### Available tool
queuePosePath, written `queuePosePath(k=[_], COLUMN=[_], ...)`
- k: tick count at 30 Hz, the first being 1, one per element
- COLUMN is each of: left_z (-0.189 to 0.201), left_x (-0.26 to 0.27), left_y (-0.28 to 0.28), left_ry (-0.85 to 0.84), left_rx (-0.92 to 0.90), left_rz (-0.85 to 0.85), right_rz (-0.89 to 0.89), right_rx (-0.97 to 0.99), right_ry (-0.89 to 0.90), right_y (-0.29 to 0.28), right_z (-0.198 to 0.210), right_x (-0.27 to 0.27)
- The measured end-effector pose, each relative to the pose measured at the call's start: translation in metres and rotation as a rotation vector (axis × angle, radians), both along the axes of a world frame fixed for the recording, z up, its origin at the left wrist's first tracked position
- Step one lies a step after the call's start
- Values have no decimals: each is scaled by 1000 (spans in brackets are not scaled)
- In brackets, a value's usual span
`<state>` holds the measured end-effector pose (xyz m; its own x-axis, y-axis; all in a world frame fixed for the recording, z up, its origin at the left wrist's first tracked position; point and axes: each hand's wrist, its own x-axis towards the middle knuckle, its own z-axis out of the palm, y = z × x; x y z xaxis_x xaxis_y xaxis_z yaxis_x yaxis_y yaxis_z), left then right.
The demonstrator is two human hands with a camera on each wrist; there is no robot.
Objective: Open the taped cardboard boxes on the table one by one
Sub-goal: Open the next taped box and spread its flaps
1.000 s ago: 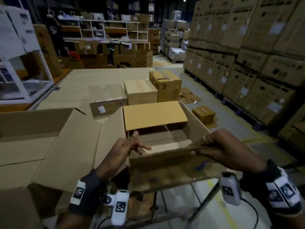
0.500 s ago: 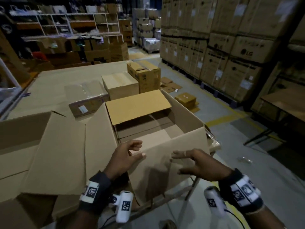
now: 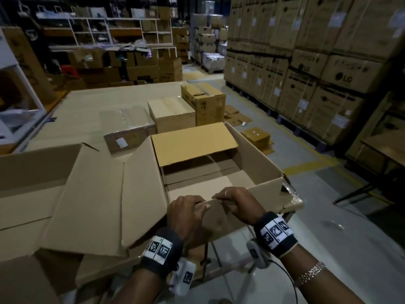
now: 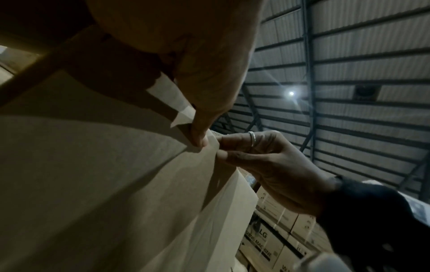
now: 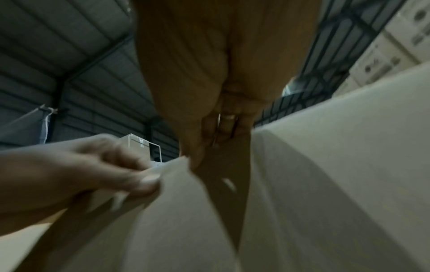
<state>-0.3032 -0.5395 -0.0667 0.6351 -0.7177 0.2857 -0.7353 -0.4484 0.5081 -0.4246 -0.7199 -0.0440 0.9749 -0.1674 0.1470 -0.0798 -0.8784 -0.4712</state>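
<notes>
Both hands, left (image 3: 188, 212) and right (image 3: 237, 204), grip clamped on the near flap (image 3: 266, 189) of the open box (image 3: 252, 145), side by side.

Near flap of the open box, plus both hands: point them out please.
near flap (image 3: 266, 189), head view: on its top edge, right of the hands.
left hand (image 3: 186, 212), head view: on the back of the hand, gripping the flap edge.
right hand (image 3: 237, 201), head view: on the knuckles, gripping the same edge.
</notes>
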Motion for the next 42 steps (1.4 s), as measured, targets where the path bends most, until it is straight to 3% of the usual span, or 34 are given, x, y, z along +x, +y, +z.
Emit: queuePosePath(k=[2,6,12,16,22,28,31,35,38,42], left_z=[1,3,7,17,41,102,114,103,89,69], left_x=[3,2,3,11,29,82,107,137,153,170], left_y=[3,8,3,8,19,4,-14,-41,-58,-75], left_ry=[14,-6,-93,-29,127,137,121,166,282,338], left_rx=[49,227,286,289,254,179,191,281,398,645], left_rz=[-23,-5,21,11,-17,-62,-2,-13,-86,-169], right_rz=[16,-121,-263,-264,-145,90,160,116,201,235], right_rx=[15,37,-46,17,132,162,53,-32,-46,-125], right_ry=[43,62,118,95,258,133,195,410,546,707], right_y=[-11,-49,-79,-73,-76,-62,-64,-79,-84,-90], right_z=[11,19,26,26,44,141,158,132,103,65], right_x=[-4,-25,-36,-32,-22,36,82,148,182,209])
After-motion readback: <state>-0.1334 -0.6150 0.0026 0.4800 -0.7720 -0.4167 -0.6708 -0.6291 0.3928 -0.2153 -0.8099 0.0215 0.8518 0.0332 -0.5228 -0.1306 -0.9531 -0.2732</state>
